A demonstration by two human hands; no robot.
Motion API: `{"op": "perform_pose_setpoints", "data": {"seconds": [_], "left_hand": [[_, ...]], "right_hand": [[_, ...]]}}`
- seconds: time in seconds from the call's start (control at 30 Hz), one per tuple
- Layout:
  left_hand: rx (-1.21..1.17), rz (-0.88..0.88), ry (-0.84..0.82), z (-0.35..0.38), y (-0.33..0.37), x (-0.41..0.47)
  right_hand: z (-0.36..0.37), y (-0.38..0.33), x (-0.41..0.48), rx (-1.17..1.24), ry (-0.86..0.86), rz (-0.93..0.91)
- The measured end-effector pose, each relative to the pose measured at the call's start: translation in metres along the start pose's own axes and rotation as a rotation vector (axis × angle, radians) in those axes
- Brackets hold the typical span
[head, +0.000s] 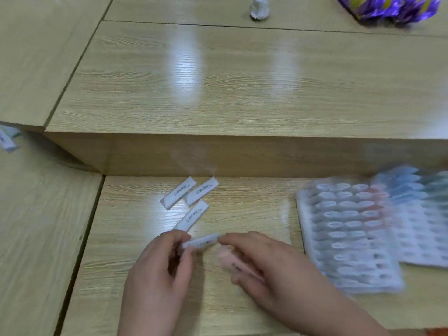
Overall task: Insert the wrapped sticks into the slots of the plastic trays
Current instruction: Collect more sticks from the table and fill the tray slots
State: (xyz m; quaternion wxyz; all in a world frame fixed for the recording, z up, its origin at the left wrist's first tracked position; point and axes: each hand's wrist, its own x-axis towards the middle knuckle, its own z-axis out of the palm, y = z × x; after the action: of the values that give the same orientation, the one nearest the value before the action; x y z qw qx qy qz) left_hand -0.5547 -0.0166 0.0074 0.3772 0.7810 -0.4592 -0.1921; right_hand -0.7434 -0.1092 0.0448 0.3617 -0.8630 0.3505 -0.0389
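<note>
Pinching small white wrapped stick (201,241): left hand (157,267); right hand (261,258) touches other end, grip unclear. Three matching sticks (192,215) just beyond; clear plastic trays (349,234) rightward.

Table (242,93), whole frame: pale wood-grain surface, smooth and glossy, with bright light reflections at upper centre. Wrapped sticks (177,196), centre: white paper wrappers, matt, printed. Trays (346,236), lower right: thin moulded plastic, whitish and translucent, blurred. Bag (388,7), upper right corner: purple patterned film, crinkled and shiny.
</note>
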Motion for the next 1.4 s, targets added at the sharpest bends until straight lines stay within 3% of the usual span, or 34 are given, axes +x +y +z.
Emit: {"op": "perform_pose_setpoints", "data": {"seconds": [0.13,0.27,0.57,1.0,1.2,1.4], "left_hand": [[-0.224,0.033,0.025,0.009,0.039,0.003],[-0.257,0.187,-0.004,0.029,0.093,0.007],[-0.306,0.300,-0.099,0.100,0.179,-0.012],[0.008,0.515,-0.039,0.132,0.197,-0.034],[-0.016,0.481,0.038,0.130,0.201,-0.043],[0.002,0.507,-0.012,0.146,0.198,-0.046]], "right_hand": [[-0.042,0.011,-0.036,0.204,0.227,0.070],[-0.080,0.033,-0.073,0.376,0.484,0.178],[-0.137,0.101,-0.151,0.596,0.772,0.280],[-0.114,0.152,-0.134,0.241,0.535,0.262],[-0.117,0.160,-0.132,0.129,0.533,0.178],[-0.111,0.169,-0.130,-0.090,0.516,0.075]]}}
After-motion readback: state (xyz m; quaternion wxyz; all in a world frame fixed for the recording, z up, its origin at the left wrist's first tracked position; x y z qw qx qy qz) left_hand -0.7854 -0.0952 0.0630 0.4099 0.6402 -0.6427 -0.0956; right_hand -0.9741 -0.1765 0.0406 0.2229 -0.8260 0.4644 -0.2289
